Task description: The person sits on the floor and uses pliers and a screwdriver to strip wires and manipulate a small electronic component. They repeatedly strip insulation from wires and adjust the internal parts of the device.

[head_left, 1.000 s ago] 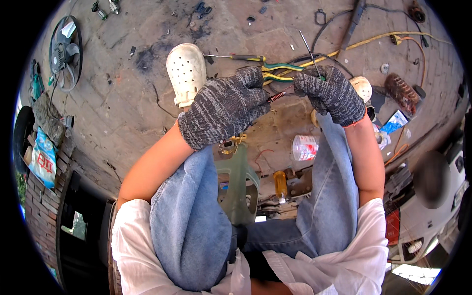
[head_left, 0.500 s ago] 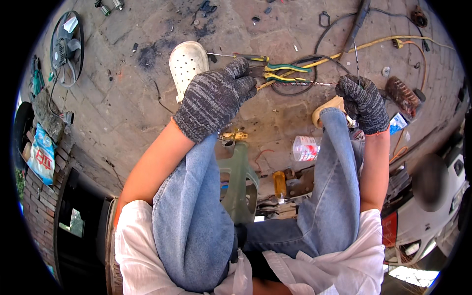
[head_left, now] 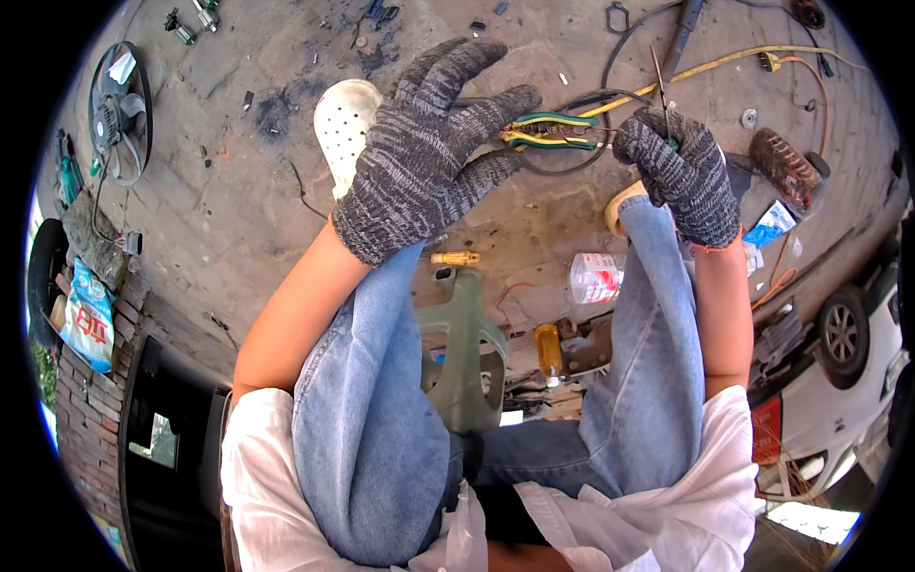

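My left hand [head_left: 410,172], in a dark knitted glove, is open with fingers spread, over a white clog [head_left: 338,129] and beside pliers [head_left: 562,143] with green-and-yellow handles on the paving [head_left: 248,210]. My gloved right hand [head_left: 681,176] is closed on a screwdriver [head_left: 660,74], its thin shaft pointing up and its green handle mostly hidden. A thin piece sticks out from that hand toward the pliers, too small to name. My jeans-clad legs [head_left: 357,400] are beneath my arms, with a green plastic stool [head_left: 448,334] between them.
Black and yellow cables [head_left: 724,57] lie at the top right. A fan [head_left: 119,114] and a blue bag [head_left: 86,315] are at left. A plastic bottle [head_left: 596,278], amber bottle [head_left: 548,353] and yellow-handled tool [head_left: 455,258] lie below. A white car [head_left: 848,410] stands at right.
My left hand has moved up and spread its fingers, away from the small piece it gripped a second ago. My right hand moved right with the screwdriver, then slightly back left.
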Demonstrator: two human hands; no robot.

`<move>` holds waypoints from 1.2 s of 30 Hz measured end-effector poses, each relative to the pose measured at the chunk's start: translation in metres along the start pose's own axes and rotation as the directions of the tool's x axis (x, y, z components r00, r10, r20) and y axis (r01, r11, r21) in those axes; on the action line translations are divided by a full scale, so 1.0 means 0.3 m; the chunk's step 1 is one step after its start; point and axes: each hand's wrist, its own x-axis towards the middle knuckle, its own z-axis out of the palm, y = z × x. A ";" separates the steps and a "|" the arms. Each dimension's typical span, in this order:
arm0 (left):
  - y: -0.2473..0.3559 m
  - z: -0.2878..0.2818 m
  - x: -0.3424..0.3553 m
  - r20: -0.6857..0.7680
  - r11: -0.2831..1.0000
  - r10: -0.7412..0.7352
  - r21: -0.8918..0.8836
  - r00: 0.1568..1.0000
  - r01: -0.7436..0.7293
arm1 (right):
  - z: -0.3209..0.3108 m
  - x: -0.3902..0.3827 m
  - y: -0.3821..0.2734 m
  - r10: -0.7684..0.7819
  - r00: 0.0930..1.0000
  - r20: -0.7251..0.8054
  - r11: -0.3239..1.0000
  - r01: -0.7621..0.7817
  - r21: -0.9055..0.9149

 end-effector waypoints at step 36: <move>0.028 0.058 -0.025 0.483 0.540 -0.397 -0.565 0.780 0.624 | 0.090 0.093 -0.026 -0.159 0.928 -0.337 0.928 0.257 0.269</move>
